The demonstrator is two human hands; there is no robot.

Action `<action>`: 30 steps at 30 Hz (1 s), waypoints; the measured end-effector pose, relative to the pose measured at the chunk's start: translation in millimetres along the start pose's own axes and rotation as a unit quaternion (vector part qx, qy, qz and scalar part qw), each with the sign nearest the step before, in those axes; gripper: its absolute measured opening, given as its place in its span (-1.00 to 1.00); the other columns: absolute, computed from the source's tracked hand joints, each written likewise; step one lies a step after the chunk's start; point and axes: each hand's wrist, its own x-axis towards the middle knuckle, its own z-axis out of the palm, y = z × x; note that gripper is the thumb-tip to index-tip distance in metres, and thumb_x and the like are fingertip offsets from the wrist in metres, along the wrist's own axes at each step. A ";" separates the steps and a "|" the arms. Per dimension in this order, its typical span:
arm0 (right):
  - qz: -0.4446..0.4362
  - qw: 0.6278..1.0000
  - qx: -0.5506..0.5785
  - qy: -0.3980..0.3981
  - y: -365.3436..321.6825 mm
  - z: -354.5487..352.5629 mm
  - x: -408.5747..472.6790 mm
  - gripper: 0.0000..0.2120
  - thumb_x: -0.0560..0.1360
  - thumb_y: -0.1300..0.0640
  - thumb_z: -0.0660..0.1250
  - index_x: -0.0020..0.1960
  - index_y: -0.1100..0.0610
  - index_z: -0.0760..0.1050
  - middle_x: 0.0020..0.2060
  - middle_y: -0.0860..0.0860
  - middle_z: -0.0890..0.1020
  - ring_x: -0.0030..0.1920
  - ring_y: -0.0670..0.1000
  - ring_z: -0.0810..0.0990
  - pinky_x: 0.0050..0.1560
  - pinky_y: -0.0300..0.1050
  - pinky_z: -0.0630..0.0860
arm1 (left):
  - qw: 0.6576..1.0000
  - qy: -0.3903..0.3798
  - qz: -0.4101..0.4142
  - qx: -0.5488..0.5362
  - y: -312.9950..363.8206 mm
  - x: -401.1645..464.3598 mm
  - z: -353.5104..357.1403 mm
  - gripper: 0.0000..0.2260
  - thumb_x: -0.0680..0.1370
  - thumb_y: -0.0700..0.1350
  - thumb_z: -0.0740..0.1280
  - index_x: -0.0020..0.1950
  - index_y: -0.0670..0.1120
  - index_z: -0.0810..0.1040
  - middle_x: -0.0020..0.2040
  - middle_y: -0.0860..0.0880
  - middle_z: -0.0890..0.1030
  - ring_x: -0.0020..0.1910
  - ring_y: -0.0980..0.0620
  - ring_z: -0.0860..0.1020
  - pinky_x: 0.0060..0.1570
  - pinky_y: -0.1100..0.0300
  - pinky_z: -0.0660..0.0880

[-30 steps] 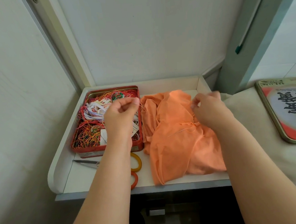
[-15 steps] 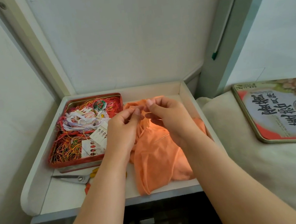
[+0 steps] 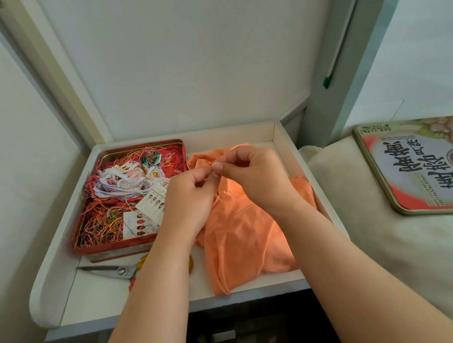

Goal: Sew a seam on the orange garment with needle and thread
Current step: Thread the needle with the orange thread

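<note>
Since the earlier frames the right hand (image 3: 259, 179) has come in from the garment's far edge to meet the left hand (image 3: 192, 199), and both now sit fingertip to fingertip above the cloth. Each hand has its fingers curled and thumb and forefinger pressed together, pinching something very fine where they meet; a thin thread (image 3: 247, 207) runs down across the fabric at 5 o'clock from that point. The needle itself is too small to make out for sure.

The orange garment (image 3: 243, 241) lies crumpled on the white tray (image 3: 50, 282), filling its right half, with a fold reaching the front lip at 6 o'clock. At 9 o'clock from the hands stands an open red tin (image 3: 128, 197) crammed with tangled coloured threads and small cards; the left wrist crosses over its near right corner. Scissors (image 3: 113, 271) lie in front of the tin at 7 o'clock, blades pointing left, their orange handles mostly hidden under the left forearm. Well apart at 3 o'clock, a printed tin lid (image 3: 424, 169) rests on pale bedding (image 3: 411, 264).
</note>
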 end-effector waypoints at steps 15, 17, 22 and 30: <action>-0.065 0.994 -0.085 0.003 6.7 10.9 -3.4 -0.98 0.44 0.26 0.46 -0.17 0.21 0.63 -0.28 -0.11 0.56 -0.26 -0.23 0.51 -0.18 -0.37 0.44 | 0.989 0.039 0.024 0.141 -14.3 -0.6 -1.3 -0.75 0.59 -0.15 0.25 -0.27 -0.15 0.54 -0.36 -0.17 0.56 -0.32 -0.21 0.54 -0.30 -0.17 0.51; -0.121 0.980 -0.155 0.017 6.8 13.4 -4.5 -0.97 0.43 0.25 0.44 -0.19 0.21 0.62 -0.25 -0.04 0.58 -0.24 -0.17 0.50 -0.17 -0.31 0.43 | 0.991 0.033 0.018 0.128 -16.3 -0.2 -2.5 -0.77 0.56 -0.12 0.24 -0.27 -0.12 0.54 -0.37 -0.17 0.56 -0.32 -0.23 0.56 -0.34 -0.19 0.53; -0.168 0.949 -0.260 0.058 7.0 19.4 -6.3 -0.92 0.47 0.18 0.36 -0.15 0.20 0.58 -0.17 0.04 0.59 -0.12 0.02 0.52 -0.16 -0.03 0.46 | 0.993 0.030 0.026 0.113 -11.1 -0.7 -2.5 -0.77 0.57 -0.21 0.26 -0.26 -0.16 0.59 -0.36 -0.20 0.55 -0.38 -0.06 0.44 -0.35 0.03 0.36; 0.045 0.995 0.066 -0.057 0.7 -0.4 0.7 -0.84 0.60 0.20 0.27 -0.14 0.14 0.55 -0.25 0.03 0.57 -0.19 -0.04 0.50 -0.04 -0.13 0.46 | 0.999 -0.015 0.027 -0.012 0.7 -2.3 -21.7 -0.71 0.54 -0.16 0.38 0.20 0.14 0.58 0.00 0.26 0.62 -0.19 0.44 0.50 -0.09 0.55 0.39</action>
